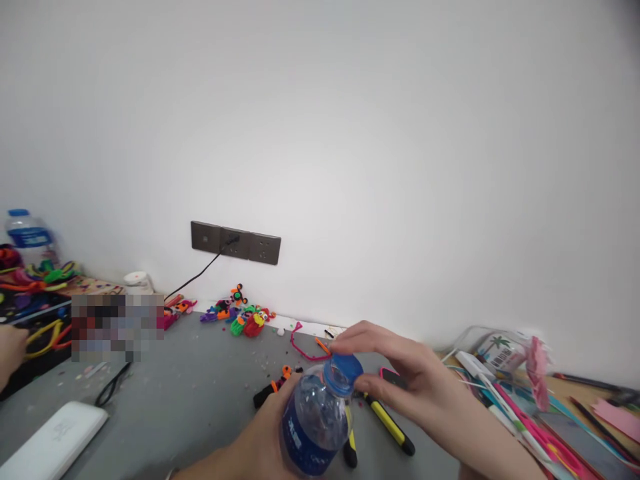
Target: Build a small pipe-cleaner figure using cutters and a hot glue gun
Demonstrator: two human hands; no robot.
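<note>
A clear plastic water bottle (pixel 316 427) with a dark blue label leans slightly to the right in front of me. My left hand (pixel 265 430) is wrapped around its left side, and the bottle hides part of the fingers. At the top sits a blue cap (pixel 347 371) on the neck. My right hand (pixel 405 373) has its thumb at the cap's right edge and its fingers over the far side, closed about it. Behind the bottle lie yellow-and-black tools (pixel 387 423), partly covered, and an orange-and-black fuzzy piece (pixel 274 387).
Colourful fuzzy figures (pixel 250 319) lie along the wall below a socket strip (pixel 235 243). A white power bank (pixel 55 440) rests at the left front. Another person's hand (pixel 11 350) and a second bottle (pixel 31 237) are far left. Pens, scissors and packets (pixel 505 353) crowd the right.
</note>
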